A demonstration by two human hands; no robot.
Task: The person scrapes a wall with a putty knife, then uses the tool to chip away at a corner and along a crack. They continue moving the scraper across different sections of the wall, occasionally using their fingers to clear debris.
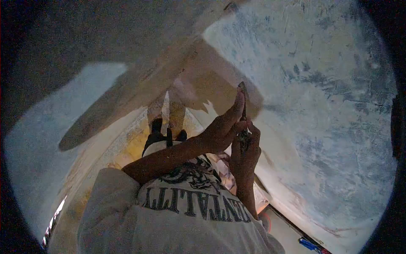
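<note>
A narrow dark tool (244, 101) stands upright in front of me, its shape only partly visible in the dim light. My left hand (228, 127), at the end of the arm that crosses my body, presses along the tool's upper part, with its fingers close together. Lower down, my right hand (246, 152) is wrapped round the dark lower part of the same tool. Both hands are close together near the pale, patchy wall (321, 106), and I cannot tell whether the tool touches it.
A broad shadow covers the wall at the upper left. Below are my feet (157, 125) on a yellowish stained floor (137, 146). At the bottom right, a blue object (311, 244) lies by a dark edge (292, 228). A bright strip (57, 216) shows at the lower left.
</note>
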